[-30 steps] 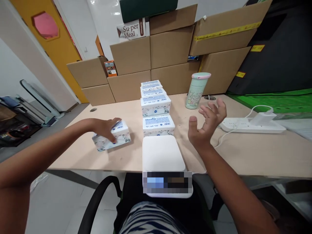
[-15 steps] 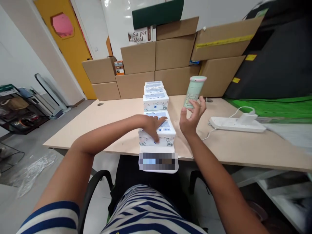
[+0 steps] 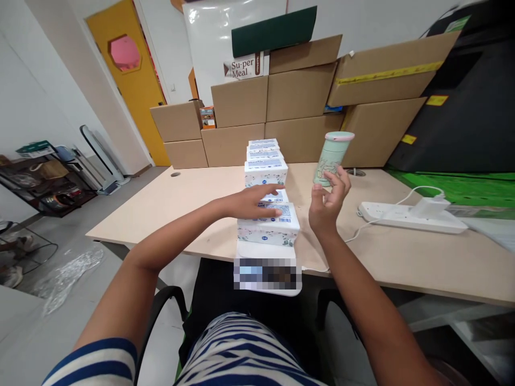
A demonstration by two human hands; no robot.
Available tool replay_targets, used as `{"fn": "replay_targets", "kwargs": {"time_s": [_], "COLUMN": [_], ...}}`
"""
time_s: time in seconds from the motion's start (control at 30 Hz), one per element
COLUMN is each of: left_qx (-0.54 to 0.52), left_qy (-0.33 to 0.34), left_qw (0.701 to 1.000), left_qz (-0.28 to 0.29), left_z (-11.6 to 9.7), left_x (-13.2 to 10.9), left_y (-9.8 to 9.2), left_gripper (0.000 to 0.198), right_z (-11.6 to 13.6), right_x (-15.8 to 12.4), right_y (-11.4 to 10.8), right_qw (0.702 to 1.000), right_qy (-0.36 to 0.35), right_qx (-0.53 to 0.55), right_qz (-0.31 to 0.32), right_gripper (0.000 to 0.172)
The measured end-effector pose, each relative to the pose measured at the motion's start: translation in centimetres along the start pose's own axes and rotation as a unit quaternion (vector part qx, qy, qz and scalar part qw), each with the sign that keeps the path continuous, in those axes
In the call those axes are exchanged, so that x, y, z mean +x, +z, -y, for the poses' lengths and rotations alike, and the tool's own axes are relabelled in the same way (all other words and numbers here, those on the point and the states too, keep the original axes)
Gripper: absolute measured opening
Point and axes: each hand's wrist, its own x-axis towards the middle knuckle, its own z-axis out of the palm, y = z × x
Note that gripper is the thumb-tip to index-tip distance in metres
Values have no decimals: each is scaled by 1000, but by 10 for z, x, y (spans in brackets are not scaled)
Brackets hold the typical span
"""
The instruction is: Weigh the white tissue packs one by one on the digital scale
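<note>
My left hand (image 3: 259,201) reaches across the nearest tissue pack (image 3: 269,228), fingers stretched out and apart; whether it touches the top is unclear. Part of another tissue pack (image 3: 278,195) shows just behind the fingers. Further back, several white tissue packs (image 3: 266,167) with blue print line up towards the boxes. My right hand (image 3: 328,206) is raised with half-curled, separated fingers in front of a light green bottle (image 3: 336,155) with a pink-rimmed lid. The fingers overlap the bottle's lower part in view; no grip shows.
A white flat object (image 3: 265,250) with a pixelated panel juts over the near table edge. At right a white power strip (image 3: 414,217) has a plug and cable. Cardboard boxes (image 3: 237,107) stack along the back of the table (image 3: 161,209). A dark case (image 3: 454,123) stands at far right.
My left hand has lifted off the near pack's front and spread flat over it, uncovering that front side. The view has shifted slightly left and up; my right hand keeps its place by the bottle.
</note>
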Motion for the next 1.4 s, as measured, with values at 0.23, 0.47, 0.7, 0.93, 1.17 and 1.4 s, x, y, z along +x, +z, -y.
{"fn": "replay_targets", "kwargs": {"time_s": [0.23, 0.47, 0.7, 0.93, 1.17, 1.4], "left_qx": [-320, -515, -407, -360, -305, -313], "left_qy": [-64, -161, -181, -135, -122, -137], "left_qw": [872, 704, 733, 777, 800, 802], "left_qz": [-364, -463, -514, -498, -502, -490], "left_z": [48, 90, 129, 140, 142, 136], "left_x": [-32, -10, 26, 20, 15, 10], "left_y": [20, 58, 52, 66, 65, 64], "left_gripper": [66, 41, 24, 33, 39, 33], "right_z": [-2, 0, -22, -24, -12, -13], "right_x": [-18, -26, -21, -34, -36, -37], "right_y": [-34, -38, -40, -51, -48, -51], "right_qw": [983, 923, 980, 977, 965, 968], "right_qy": [145, 340, 178, 21, -95, -129], "right_qx": [92, 179, -72, -192, -237, -214], "right_qz": [-59, -20, 52, 89, 57, 27], "right_gripper": [51, 48, 61, 55, 34, 31]}}
